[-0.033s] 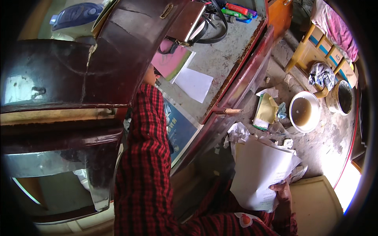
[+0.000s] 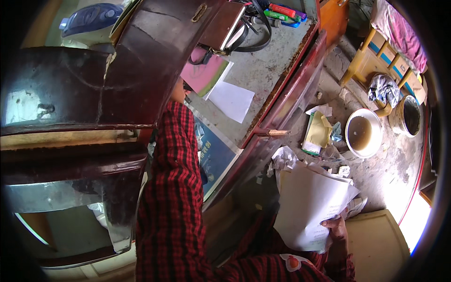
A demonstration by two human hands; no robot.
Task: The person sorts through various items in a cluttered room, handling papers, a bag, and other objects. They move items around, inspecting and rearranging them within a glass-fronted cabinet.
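Observation:
My left hand reaches in behind a dark reddish-brown wooden panel; only a bit of the wrist shows past the red-and-black checked sleeve, and the fingers are hidden. Near that wrist lie a pink and green booklet, a folded white sheet and a blue printed cover. Low on the right, my right hand is closed on the edge of a stack of papers, its thumb on top. The top sheet is white, with faint writing along one side.
A brown bag with black straps and several markers rest on the worn grey shelf. On the floor stand a white basin of murky water and a bucket. Crumpled paper lies beside the stack. A splintered red edge juts out.

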